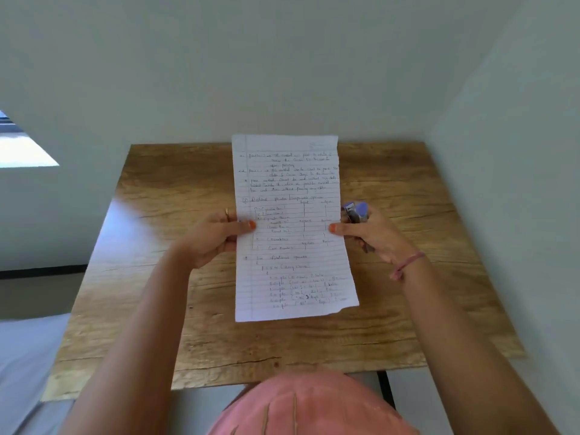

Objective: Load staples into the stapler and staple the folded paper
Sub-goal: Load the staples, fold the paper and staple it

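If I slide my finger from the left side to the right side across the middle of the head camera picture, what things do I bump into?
Left hand with a ring → handwritten paper held up over the wooden table → right hand → purple stapler, gripped in that right hand → pink wristband.

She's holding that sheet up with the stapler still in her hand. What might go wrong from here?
The right hand grips the purple stapler while its thumb pinches the paper, so either could slip. The paper is held in the air above the wooden table, pinched only at its side edges by both hands, the left hand opposite, so it may sag or crease crookedly.
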### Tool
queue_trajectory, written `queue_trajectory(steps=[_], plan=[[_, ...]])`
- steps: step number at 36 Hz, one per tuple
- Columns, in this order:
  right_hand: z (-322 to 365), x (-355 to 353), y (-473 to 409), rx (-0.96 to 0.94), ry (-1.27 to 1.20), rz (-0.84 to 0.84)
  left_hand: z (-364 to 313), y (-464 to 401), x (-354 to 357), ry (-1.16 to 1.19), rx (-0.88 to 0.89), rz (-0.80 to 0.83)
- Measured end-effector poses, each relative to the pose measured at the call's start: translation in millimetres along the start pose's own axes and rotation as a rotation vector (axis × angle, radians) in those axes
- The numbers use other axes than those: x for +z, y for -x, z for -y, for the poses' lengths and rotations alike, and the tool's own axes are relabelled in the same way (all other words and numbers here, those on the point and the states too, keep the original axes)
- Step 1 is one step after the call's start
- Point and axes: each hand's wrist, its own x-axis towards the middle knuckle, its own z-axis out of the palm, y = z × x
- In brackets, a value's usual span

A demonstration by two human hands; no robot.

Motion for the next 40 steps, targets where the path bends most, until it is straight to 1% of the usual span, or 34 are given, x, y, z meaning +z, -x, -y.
queue_trajectory(steps=[2,4,6,9,11,14,17,19,23,26,29,32,37,40], plan=[[-2.3,-6.7,5.2,-0.006,0.019,-0.015,1.1,-3.6,4.6,0.018,0.001,0.024],[-5.3,-13.0,8.7,-0.031,0.012,0.006,3.1,-7.3,9.1,0.033,0.0,0.02],[-8.5,-17.6,10.6,-0.052,0.034,0.002,5.1,-10.6,14.3,0.028,-0.004,-0.001],[-15.8,-22.6,10.0,-0.065,0.052,-0.061,6.9,-12.4,21.7,-0.019,0.0,-0.04],[-21.3,-24.8,9.2,-0.079,0.024,-0.045,6.7,-12.3,26.5,-0.061,0.043,-0.063],[-24.6,-27.2,10.8,-0.056,-0.028,-0.033,3.7,-13.7,33.7,-0.1,0.08,-0.076],[-27.2,-28.7,8.3,-0.01,-0.06,-0.101,1.0,-17.2,39.4,-0.087,0.094,-0.054],[-28.3,-29.4,5.5,0.015,-0.1,-0.123,0.7,-19.5,42.1,-0.085,0.084,-0.054],[-27.2,-30.3,4.1,0.042,-0.165,-0.099,-2.3,-22.0,42.8,-0.11,0.044,-0.026],[-25.8,-32.8,3.6,0.041,-0.167,-0.094,-5.8,-20.7,40.7,-0.109,0.019,0.005],[-25.0,-33.9,3.7,0.033,-0.154,-0.093,-7.5,-20.6,39.9,-0.094,0.017,-0.005],[-24.5,-33.2,3.6,0.014,-0.14,-0.104,-9.4,-22.8,44.3,-0.079,0.018,-0.05],[-26.3,-33.7,0.5,0.015,-0.183,-0.111,-9.3,-25.9,60.5,-0.126,0.044,-0.212],[-26.4,-34.8,-1.0,0.017,-0.214,-0.106,-9.7,-26.3,67.7,-0.077,0.039,-0.294]])
